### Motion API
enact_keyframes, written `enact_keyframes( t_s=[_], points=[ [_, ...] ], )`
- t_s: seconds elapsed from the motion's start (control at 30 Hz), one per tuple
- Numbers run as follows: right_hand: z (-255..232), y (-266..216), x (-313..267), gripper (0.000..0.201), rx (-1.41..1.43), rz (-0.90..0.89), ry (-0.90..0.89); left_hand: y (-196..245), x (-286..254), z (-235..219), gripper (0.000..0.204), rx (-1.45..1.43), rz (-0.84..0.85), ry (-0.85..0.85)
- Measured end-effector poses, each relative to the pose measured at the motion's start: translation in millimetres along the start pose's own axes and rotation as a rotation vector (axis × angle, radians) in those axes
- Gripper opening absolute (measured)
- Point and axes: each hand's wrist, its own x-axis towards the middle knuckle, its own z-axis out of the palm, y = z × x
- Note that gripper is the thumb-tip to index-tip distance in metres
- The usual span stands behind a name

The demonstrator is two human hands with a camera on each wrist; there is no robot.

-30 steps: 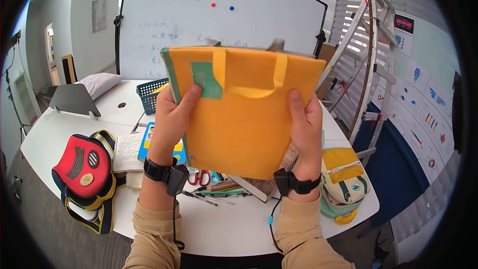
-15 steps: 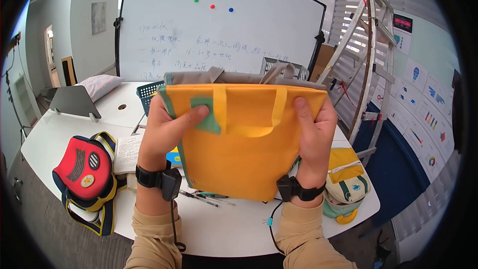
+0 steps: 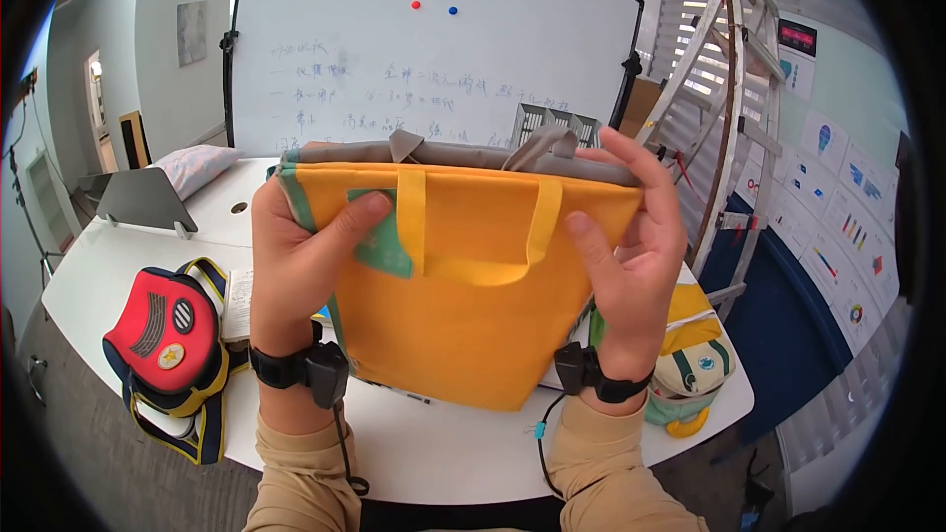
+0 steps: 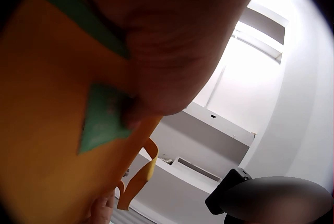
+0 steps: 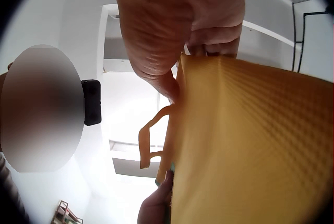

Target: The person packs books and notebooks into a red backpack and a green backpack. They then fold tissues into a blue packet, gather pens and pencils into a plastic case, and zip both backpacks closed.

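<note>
An orange tote bag (image 3: 463, 335) with green edging, a green patch and yellow handles is held up over the desk. Its grey back side (image 3: 463, 155) and grey handles show behind the top rim. My left hand (image 3: 305, 261) grips the left edge, thumb on the green patch (image 3: 379, 236) and fingers hidden behind. At the right edge my right hand (image 3: 636, 266) holds the bag, thumb on the front. Its fingers are partly visible past the top right corner. In the right wrist view the bag's side (image 5: 245, 146) runs between thumb and fingers.
On the white desk (image 3: 434, 463), a red backpack (image 3: 163, 340) stands at left beside an open notebook (image 3: 238, 303). A cream and yellow backpack (image 3: 695, 365) sits at right. Farther back are a laptop stand (image 3: 148, 199) and a pillow (image 3: 195, 170). A stepladder (image 3: 729, 128) stands beyond the desk's right side.
The bag has come down and tipped so its grey back and handles show. Both hands came down with it, and the right hand's fingers have spread out past the top right corner.
</note>
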Motion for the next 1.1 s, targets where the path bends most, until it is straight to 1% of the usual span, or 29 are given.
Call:
enact_keyframes(
  t_s=[0.07,0.13,0.23,0.27,0.3,0.37,0.4,0.43,0.5,0.53,0.57,0.6,0.67,0.7,0.73,0.8,0.9,0.93,1.03,1.07,1.1],
  points=[
    [-2.6,-2.0,-2.5,0.065,-0.081,-0.051,-0.024,9.4,-3.9,-0.1,0.024,-0.006,0.015,-0.007],
    [-11.6,-5.0,1.0,0.064,-0.249,-0.219,-0.038,19.9,-7.8,0.5,0.025,0.011,0.028,-0.006],
    [-11.6,-18.2,1.2,0.060,-0.295,-0.318,0.008,32.1,-16.4,1.2,0.026,0.029,0.054,0.012],
    [-12.6,-24.7,-0.8,0.060,-0.265,-0.314,0.002,35.6,-19.6,0.7,0.026,0.034,0.064,0.021],
    [-14.9,-29.1,-6.2,0.062,-0.233,-0.274,-0.023,39.4,-22.1,-0.1,0.026,0.040,0.075,0.030],
    [-19.4,-37.9,-17.2,0.068,-0.170,-0.193,-0.067,45.5,-27.2,-3.7,0.028,0.125,0.153,0.042],
    [-17.5,-41.9,-20.4,0.068,-0.165,-0.168,-0.063,49.7,-29.1,-5.1,0.027,0.155,0.169,-0.001],
    [-15.4,-45.7,-20.1,0.061,-0.171,-0.163,-0.070,54.6,-30.8,-6.0,0.025,0.185,0.185,-0.044],
    [-11.0,-53.2,-19.4,0.048,-0.181,-0.152,-0.084,61.1,-33.9,-6.8,0.025,0.240,0.156,-0.105],
    [-19.2,-46.2,-14.2,0.043,-0.233,-0.227,-0.142,62.9,-34.5,-7.1,0.027,0.258,0.134,-0.150],
    [-19.0,-47.9,-12.4,0.034,-0.270,-0.226,-0.154,64.6,-34.5,-6.9,0.029,0.277,0.114,-0.194],
    [-18.7,-49.5,-10.7,0.026,-0.307,-0.225,-0.167,66.0,-33.4,-2.0,0.027,0.229,0.056,-0.175],
    [-24.9,-39.1,-11.8,0.022,-0.234,-0.138,-0.184,67.1,-26.5,-7.0,0.026,0.252,0.058,-0.285],
    [-24.5,-35.9,-11.4,0.021,-0.170,-0.054,-0.131,67.3,-23.8,-8.4,0.026,0.262,0.059,-0.341],
    [-24.0,-32.6,-11.0,0.020,-0.101,0.025,-0.072,64.5,-23.5,-7.4,0.026,0.239,0.046,-0.307],
    [-13.4,-30.0,-8.2,0.020,0.098,0.264,0.164,55.2,-23.9,-4.6,0.027,0.194,0.019,-0.238],
    [-19.4,-16.3,-5.0,0.027,0.004,0.255,0.107,52.3,-20.7,-1.6,0.029,0.159,-0.038,-0.216],
    [-12.5,-11.9,-5.2,0.029,0.014,0.253,0.145,48.3,-20.7,-2.9,0.029,0.149,-0.059,-0.214],
    [-1.6,-26.3,-3.1,0.032,0.116,0.240,0.128,46.9,-18.9,-3.3,0.031,0.147,-0.112,-0.215],
    [-12.9,-26.2,-5.8,0.033,0.113,0.283,0.033,46.2,-18.7,-3.5,0.031,0.146,-0.114,-0.215],
    [-11.2,-27.7,-8.6,0.034,0.095,0.214,0.004,45.4,-18.6,-3.6,0.030,0.145,-0.115,-0.215]
  ],
)
